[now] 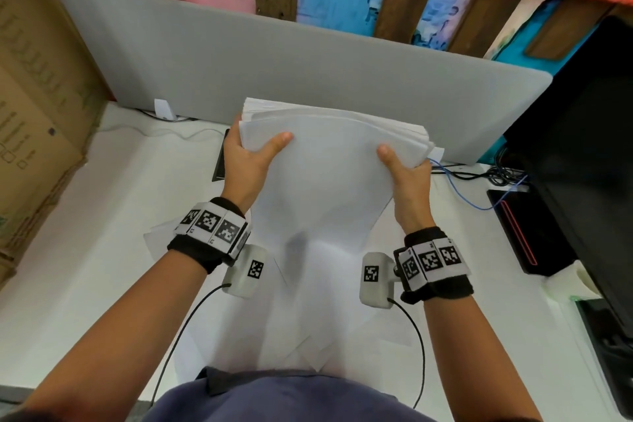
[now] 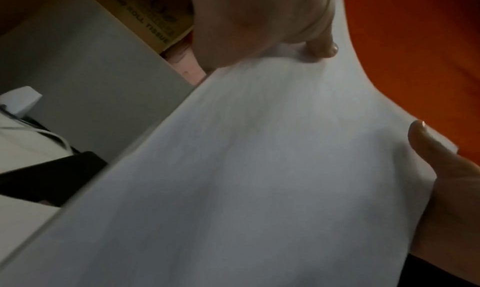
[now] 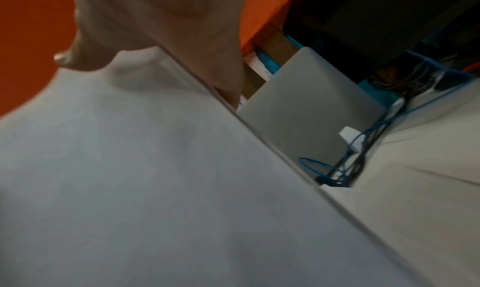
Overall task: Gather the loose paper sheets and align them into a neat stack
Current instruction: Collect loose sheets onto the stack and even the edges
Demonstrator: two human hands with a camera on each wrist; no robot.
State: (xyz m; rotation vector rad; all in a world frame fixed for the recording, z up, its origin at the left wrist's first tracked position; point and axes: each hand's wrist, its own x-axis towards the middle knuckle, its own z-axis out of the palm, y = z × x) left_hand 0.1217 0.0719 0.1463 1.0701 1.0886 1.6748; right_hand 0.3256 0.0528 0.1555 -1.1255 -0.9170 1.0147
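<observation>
— Where is the bundle of paper sheets (image 1: 329, 161) sitting at this point?

— It is being held upright above the white tabletop (image 1: 102, 216), in front of the grey divider panel (image 1: 274, 65). The top edges are fanning unevenly; the lower edge is blurring in the head view, so contact with the tabletop cannot be told.

— How are the hands engaging it?

— The left hand (image 1: 246, 161) is gripping the left edge, thumb lying across the front face and fingers wrapping behind. The right hand (image 1: 409, 178) is gripping the right edge the same way, thumb on the front. The left wrist view is showing the bundle (image 2: 259, 168) with a thumb pressing its near corner. The right wrist view is showing the sheet face (image 3: 155, 178) running under the palm.

— Is anything lying under the bundle?

— Several loose sheets (image 1: 161, 236) are lying scattered on the tabletop beneath and toward the person, overlapping at angles.

— What is standing around it?

— A cardboard box (image 1: 37, 113) is standing at the left, a black monitor (image 1: 582, 147) at the right, and a blue cable (image 1: 479, 205) is trailing near the right hand.
</observation>
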